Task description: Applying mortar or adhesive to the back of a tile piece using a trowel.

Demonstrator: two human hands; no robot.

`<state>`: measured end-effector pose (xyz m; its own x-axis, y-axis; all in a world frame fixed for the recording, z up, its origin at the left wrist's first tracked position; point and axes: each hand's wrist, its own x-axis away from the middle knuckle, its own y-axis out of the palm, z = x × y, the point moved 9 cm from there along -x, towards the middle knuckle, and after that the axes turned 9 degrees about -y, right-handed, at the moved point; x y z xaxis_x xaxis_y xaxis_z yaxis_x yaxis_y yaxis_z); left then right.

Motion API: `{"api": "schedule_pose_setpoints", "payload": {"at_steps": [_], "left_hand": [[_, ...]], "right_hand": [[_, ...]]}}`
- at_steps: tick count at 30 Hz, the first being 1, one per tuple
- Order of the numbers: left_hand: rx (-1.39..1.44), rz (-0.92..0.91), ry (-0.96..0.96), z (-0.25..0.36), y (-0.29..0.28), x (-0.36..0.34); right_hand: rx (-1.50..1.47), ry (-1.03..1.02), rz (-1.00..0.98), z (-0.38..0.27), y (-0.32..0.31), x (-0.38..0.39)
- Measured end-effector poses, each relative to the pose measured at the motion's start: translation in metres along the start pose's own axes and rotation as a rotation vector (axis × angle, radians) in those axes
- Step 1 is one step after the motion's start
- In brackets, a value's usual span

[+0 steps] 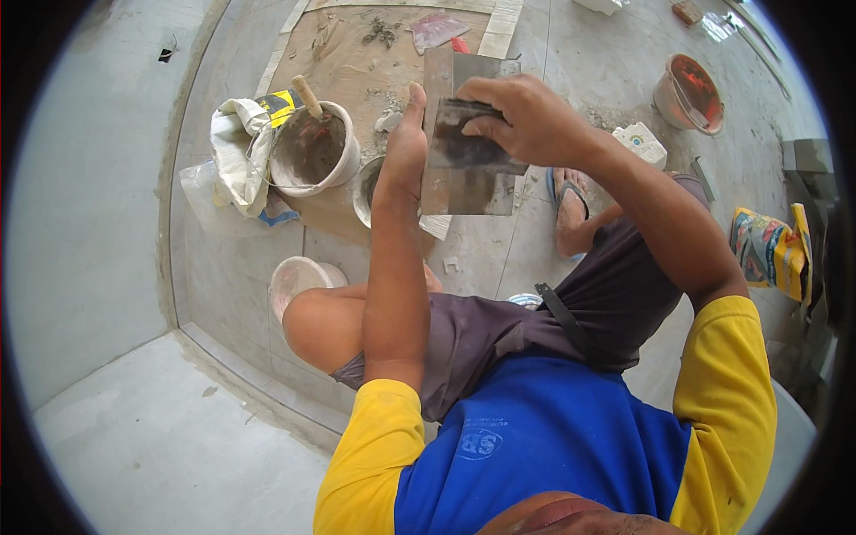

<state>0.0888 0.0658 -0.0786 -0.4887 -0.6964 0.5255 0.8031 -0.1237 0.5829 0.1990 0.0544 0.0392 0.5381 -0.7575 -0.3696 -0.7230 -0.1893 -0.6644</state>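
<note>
"So, where does the metal plate (486, 198) lie?"

"Between the hands, above the floor (464, 272), its long axis running near to far. The left hand (406, 152) is right against its left edge; the right hand (535, 116) comes over it from the right."

"And their grip?"

"The right pinches a dark flat scraper (453, 134) over the plate's middle, thumb on its face, fingers curled, elbow bent out wide. The left forearm points straight far, thumb raised; its fingers are hidden, so I can't tell how they close."

"Anything beside them?"

"A pale bucket (351, 152) stands to the left, a wooden handle (306, 94) at its far rim."
</note>
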Motion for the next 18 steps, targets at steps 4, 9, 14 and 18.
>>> {"api": "schedule_pose_setpoints", "payload": {"at_steps": [4,9,14,18], "left_hand": [[0.004,-0.005,0.005,0.002,0.003,0.001],[-0.02,0.061,-0.021,0.0,0.002,0.004],[0.028,0.04,-0.031,0.001,0.007,0.006],[0.052,0.012,-0.021,0.0,0.011,0.008]], "right_hand": [[-0.001,0.036,0.045,0.002,-0.004,0.001],[0.003,-0.038,-0.038,-0.004,0.002,-0.001],[-0.002,-0.02,-0.015,-0.006,0.003,0.002],[0.001,-0.038,0.022,-0.001,-0.007,0.0]]}}
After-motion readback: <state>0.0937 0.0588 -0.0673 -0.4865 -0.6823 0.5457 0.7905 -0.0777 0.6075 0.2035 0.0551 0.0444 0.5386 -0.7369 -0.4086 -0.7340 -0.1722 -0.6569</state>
